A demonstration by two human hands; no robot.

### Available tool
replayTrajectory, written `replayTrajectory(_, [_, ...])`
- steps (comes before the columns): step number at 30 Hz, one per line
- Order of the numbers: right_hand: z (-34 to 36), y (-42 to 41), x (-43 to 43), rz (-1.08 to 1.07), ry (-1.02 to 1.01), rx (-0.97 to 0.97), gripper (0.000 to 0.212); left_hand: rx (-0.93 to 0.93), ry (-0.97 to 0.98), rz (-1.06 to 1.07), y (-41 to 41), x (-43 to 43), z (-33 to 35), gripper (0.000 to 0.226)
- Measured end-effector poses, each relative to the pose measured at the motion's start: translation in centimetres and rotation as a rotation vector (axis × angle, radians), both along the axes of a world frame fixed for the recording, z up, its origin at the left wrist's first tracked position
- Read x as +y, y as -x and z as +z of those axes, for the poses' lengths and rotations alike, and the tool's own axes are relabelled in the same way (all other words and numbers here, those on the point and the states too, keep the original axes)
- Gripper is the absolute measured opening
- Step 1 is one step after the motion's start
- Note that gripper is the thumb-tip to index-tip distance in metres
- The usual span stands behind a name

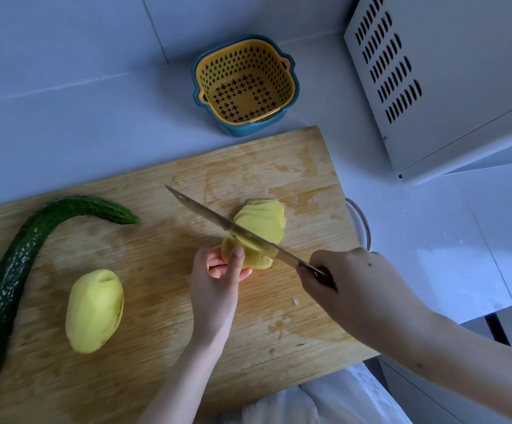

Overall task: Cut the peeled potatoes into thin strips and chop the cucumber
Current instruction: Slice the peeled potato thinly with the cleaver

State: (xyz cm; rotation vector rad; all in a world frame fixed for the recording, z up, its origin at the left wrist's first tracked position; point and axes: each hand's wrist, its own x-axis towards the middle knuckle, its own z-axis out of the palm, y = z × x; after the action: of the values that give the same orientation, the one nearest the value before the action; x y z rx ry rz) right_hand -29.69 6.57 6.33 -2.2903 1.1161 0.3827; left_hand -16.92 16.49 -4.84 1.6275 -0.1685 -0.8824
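Note:
On the wooden cutting board (156, 347) a fanned pile of potato slices (263, 220) lies at the centre right. My left hand (218, 283) pinches the last end piece of that potato (254, 260) with curled fingers. My right hand (358, 286) grips the dark handle of a long knife (233, 228), whose blade lies slantwise across the piece and the nearest slices. A whole peeled potato (94, 310) rests on the board to the left. A long curved dark-green cucumber (19, 264) lies along the board's left side.
A yellow colander nested in a blue basin (245, 84) stands on the white counter behind the board. A white vented appliance (450, 81) fills the upper right. A round metal rim (361, 221) shows past the board's right edge. The counter drops off at the lower right.

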Motion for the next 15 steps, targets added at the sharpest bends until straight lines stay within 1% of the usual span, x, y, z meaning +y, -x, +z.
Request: replayTrajectory(15, [1.6,-0.1,0.4,0.034,0.02,0.083,0.041,-0.008,0.025,-0.014,0.1,0.1,-0.1,0.027])
